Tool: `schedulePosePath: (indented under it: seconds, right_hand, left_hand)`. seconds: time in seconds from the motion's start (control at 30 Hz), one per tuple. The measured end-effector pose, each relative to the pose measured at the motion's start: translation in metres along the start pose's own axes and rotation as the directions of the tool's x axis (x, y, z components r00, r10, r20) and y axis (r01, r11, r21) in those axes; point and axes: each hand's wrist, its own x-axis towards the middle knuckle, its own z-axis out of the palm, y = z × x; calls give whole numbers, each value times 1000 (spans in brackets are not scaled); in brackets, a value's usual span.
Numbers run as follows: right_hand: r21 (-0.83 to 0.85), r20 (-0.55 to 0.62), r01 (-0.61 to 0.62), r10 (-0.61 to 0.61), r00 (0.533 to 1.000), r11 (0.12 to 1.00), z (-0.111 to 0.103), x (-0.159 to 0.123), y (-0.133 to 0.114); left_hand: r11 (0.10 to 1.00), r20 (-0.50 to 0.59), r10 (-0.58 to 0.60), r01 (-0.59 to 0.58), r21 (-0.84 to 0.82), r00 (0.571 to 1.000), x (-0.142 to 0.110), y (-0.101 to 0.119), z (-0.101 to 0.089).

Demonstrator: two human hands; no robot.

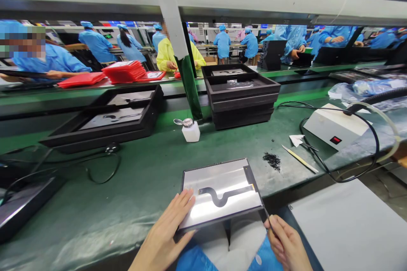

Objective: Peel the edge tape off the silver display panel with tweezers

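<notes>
A tablet-sized LCD panel (193, 214) lies with its silvery back up at the bench's front edge, partly over my lap. A dark S-shaped flex cable (219, 201) runs across that back. My left hand (168, 224) holds the panel by its left edge, fingers flat on top and thumb at the near side. At the lower right corner, my right hand (282, 237) is closed in a pinch on a thin dark strip-like piece (267, 214); whether it is a tool or part of the panel's edge I cannot tell.
Behind the panel stand a white pump bottle (191, 130) and stacked black trays (243, 103). More black trays (108, 123) with panels are at left. To the right lie black scraps (272, 161), a yellowish pointed stick (299, 159) and a white box (337, 127) with cables. Co-workers sit beyond.
</notes>
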Motion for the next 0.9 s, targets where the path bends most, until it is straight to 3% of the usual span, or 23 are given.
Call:
schedulePosePath:
  seconds: [0.9]
  right_hand:
    - [-3, -66, 27, -27, 997, 1000, -7, -2, -14]
  left_hand:
    - [1000, 12, -12, 12, -27, 1000, 1, 1, -2]
